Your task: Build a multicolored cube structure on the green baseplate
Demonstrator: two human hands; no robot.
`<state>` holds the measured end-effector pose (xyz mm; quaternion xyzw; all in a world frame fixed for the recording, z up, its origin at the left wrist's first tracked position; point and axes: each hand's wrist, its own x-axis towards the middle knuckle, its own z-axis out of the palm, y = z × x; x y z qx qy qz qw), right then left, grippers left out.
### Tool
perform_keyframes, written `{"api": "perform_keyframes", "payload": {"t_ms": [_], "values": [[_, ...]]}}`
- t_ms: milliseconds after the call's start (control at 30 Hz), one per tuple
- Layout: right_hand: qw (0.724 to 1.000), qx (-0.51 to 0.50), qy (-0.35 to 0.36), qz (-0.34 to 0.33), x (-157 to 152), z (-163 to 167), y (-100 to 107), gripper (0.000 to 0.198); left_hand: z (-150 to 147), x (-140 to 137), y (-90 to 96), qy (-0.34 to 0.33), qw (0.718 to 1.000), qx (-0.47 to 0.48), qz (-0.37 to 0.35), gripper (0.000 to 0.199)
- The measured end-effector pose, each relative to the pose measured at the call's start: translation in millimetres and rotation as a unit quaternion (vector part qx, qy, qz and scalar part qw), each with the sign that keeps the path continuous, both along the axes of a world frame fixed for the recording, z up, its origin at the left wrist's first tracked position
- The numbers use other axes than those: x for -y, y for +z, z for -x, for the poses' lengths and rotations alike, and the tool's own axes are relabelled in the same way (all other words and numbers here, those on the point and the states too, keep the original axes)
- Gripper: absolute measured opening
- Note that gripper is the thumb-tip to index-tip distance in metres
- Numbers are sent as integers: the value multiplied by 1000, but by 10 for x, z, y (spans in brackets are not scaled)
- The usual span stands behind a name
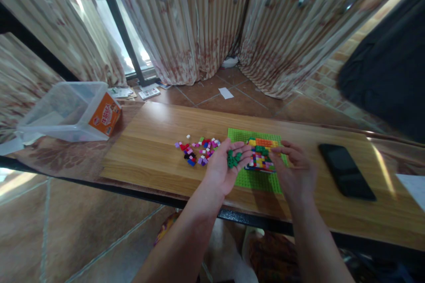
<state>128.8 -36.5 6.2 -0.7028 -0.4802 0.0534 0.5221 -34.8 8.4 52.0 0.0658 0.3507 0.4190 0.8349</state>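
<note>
My left hand (223, 163) lies palm up with its fingers stretched out, cradling several small green toy bricks (233, 159). It hovers over the left edge of a lime-green studded baseplate (259, 181). On that plate stands a block of multicoloured bricks (261, 152), with orange and yellow along the far side and green in the middle. My right hand (294, 168) is at the block's right side, thumb and fingertips drawn together; whatever they pinch is too small to make out. Left of my left hand, loose coloured bricks (206, 146) are scattered on the table.
The wooden table (159, 124) carries a black phone (347, 171) to the right and a white paper (411, 185) at the far right edge. A clear plastic bin (66, 110) with an orange label sits at the left. Striped curtains (186, 31) hang behind.
</note>
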Motion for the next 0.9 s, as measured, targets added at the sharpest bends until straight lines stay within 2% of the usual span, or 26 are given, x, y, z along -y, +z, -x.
{"api": "perform_keyframes", "payload": {"t_ms": [67,133,233,333,567,900], "values": [[998,31,24,-42,18,83,85,12,-2,1,9,-12,1000,10,0,40],[994,49,82,-50,21,173,145,11,-6,2,15,-20,1000,18,2,42],[980,104,167,-20,11,273,175,14,-12,5,21,-24,999,25,3,43],[963,172,207,7,5,312,165,18,-12,7,22,-33,999,28,1,45],[951,226,208,26,2,300,145,20,-10,17,-11,-41,999,34,3,44],[953,230,196,17,-8,219,122,11,-22,33,-27,-39,999,33,6,38]]}}
